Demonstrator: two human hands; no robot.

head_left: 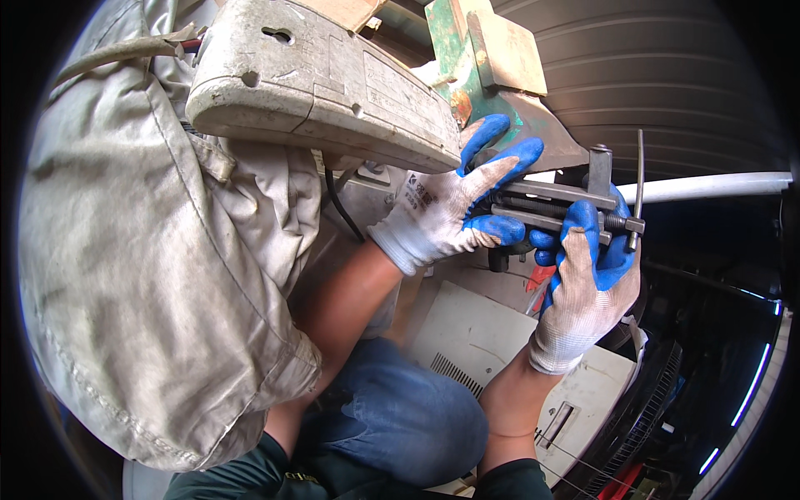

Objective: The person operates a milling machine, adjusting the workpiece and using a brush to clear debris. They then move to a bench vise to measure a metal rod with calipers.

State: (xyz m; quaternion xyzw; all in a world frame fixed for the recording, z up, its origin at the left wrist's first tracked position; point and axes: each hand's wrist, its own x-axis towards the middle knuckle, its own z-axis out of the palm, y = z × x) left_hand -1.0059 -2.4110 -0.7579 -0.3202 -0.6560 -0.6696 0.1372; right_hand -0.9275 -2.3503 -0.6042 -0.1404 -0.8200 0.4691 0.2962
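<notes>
A dark metal vise-like screw tool (537, 204) with parallel bars, a threaded rod and an upright lug is held level between my gloved hands. My left hand (458, 200) is at its left end, the thumb below and the other fingers reaching above and past it. My right hand (592, 267) wraps its fingers around the right end, by the screw head. A thin metal handle rod (640, 179) passes through that head and stands nearly upright. Both gloves are white knit with blue-coated fingers, soiled brown. What lies behind the tool's left end is partly hidden by my fingers.
A dirty off-white plastic housing (325, 83) with a keyhole slot and a cable hangs close above my left hand. Grey-beige cloth (158, 250) fills the left side. Behind the tool stands a green metal machine part (492, 100). Below lies a white vented panel (467, 333).
</notes>
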